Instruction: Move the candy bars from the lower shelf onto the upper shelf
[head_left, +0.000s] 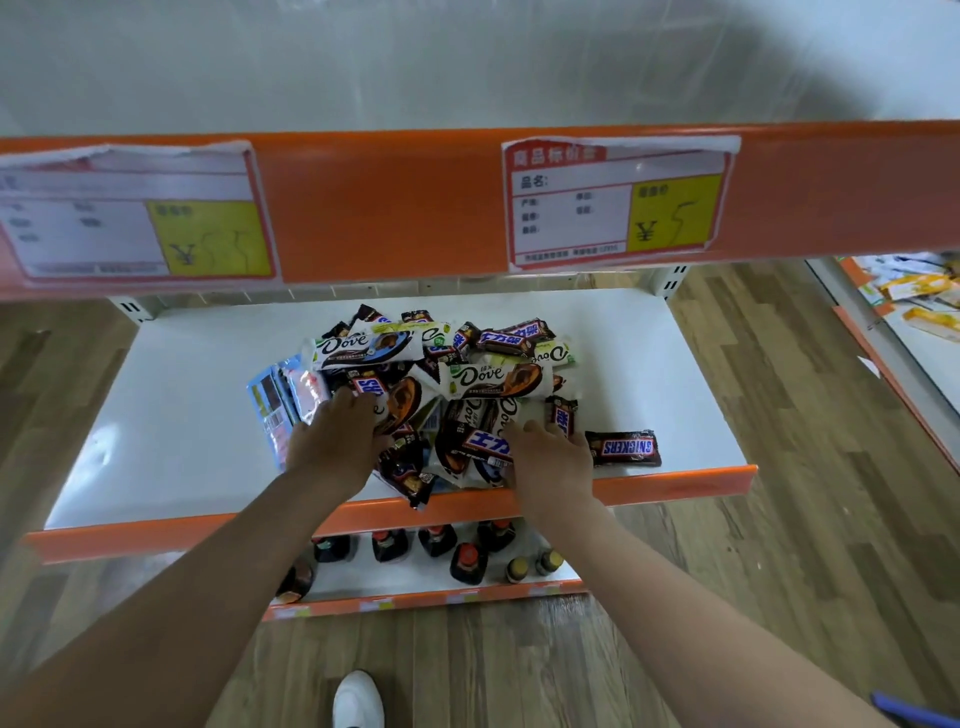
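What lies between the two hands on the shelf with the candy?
In the head view, candy bars from the pile fill the gap between the left hand and the right hand, among them a brown bar with a blue label.

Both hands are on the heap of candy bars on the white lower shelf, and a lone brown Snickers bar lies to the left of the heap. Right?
Not quite. In the head view the lone brown Snickers bar lies right of the heap of candy bars, not left. Both the left hand and right hand are on the heap on the white lower shelf.

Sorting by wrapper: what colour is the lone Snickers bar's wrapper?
Dark brown, blue-and-red logo; Snickers bar, head view.
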